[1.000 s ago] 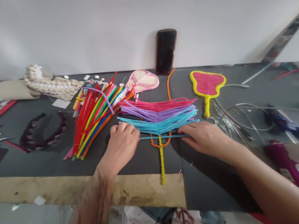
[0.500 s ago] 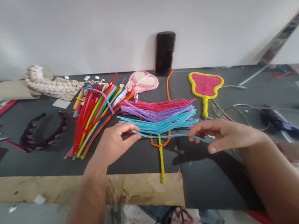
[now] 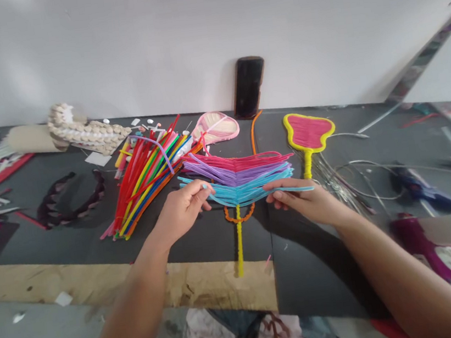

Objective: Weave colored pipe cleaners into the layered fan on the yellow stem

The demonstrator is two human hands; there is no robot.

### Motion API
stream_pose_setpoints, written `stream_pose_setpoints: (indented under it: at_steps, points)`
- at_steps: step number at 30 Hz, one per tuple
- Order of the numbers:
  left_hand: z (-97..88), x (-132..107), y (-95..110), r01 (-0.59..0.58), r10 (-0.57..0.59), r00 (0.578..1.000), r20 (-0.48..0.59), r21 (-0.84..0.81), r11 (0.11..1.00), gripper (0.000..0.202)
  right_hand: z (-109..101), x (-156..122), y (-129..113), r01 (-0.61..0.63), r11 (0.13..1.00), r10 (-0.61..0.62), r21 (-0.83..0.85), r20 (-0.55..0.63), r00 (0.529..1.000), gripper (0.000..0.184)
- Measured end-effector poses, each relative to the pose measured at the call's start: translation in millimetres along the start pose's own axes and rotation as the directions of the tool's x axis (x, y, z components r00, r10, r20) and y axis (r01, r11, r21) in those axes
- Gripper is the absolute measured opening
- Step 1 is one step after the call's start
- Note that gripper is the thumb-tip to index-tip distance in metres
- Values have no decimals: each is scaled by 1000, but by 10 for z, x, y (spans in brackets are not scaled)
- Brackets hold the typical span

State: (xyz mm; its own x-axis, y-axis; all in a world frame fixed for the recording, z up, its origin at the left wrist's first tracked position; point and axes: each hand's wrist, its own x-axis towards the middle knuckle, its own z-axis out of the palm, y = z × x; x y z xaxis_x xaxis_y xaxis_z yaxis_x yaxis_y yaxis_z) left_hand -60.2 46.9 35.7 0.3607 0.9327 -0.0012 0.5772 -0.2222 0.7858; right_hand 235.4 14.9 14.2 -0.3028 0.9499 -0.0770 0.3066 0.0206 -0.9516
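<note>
Pinched, both sides: your left hand (image 3: 181, 211) has thumb and fingertips clamped on one end of a blue strand (image 3: 292, 188); your right hand (image 3: 306, 200) has its fingers bunched around the other end, exact contact hard to see, tip sticking out over the hand. Strand sits just at the near edge of the striped piece (image 3: 235, 177), blending with its blue rows, so can't trace the middle. Striped piece lies on the dark tabletop (image 3: 219, 244), yellow stem (image 3: 239, 245) toward you, orange loop (image 3: 240, 219) around the stem's upper part. Strand should be feather-light, fuzzy, bendable, not slippery, likely to keep kinks; best held near both ends, gently. Striped rows look loose-ended, so handle the piece by its stem.
</note>
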Motion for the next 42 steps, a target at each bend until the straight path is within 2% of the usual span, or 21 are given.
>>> stream_pose_setpoints:
  at_steps: [4, 7, 12, 16, 19, 23, 25, 28, 31, 35, 38, 42]
  points:
    - [69, 18, 20, 51, -63, 997, -45, -221, 974, 34, 117, 16, 62, 52, 987, -59, -152, -39, 998, 37]
    - [104, 30, 5, 55, -58, 998, -5, -243, 968, 29, 148, 30, 87, 66, 974, -83, -218, -69, 994, 32]
    - [100, 34, -32, -16, 18, 995, 93, -25, 1000, 25, 130, 51, 129, 26, 976, -58, -217, -141, 988, 35]
    - [109, 43, -36, -126, 98, 983, 153, 187, 974, 30, 101, 62, 151, -15, 972, -23, -234, -158, 987, 41]
    - [150, 54, -50, -253, 202, 963, 176, 345, 904, 28, 77, 66, 135, -35, 965, -14, -258, -185, 983, 45]
    - [204, 63, -76, -433, 344, 900, 266, 471, 769, 20, 67, 68, 126, -63, 964, 5, -260, -219, 976, 46]
    - [208, 57, -69, -481, 382, 876, 294, 482, 732, 18, 77, 66, 136, -67, 971, 15, -232, -217, 976, 43]
    - [196, 39, -32, -489, 403, 872, 277, 498, 716, 17, 107, 49, 141, -51, 978, 8, -204, -207, 978, 35]
    - [208, 29, -1, -490, 445, 868, 221, 527, 694, 16, 143, 21, 114, -1, 965, -56, -262, -210, 976, 26]
    - [291, 47, -30, -520, 482, 849, 218, 509, 686, 20, 170, 1, 92, 151, 895, -236, -420, -157, 959, 19]
    - [352, 67, -65, -463, 409, 886, 219, 465, 755, 23, 171, 10, 115, 252, 801, -351, -544, -85, 933, 18]
    - [384, 90, -65, -356, 313, 934, 172, 391, 849, 28, 187, 21, 146, 314, 711, -428, -629, -33, 903, 17]
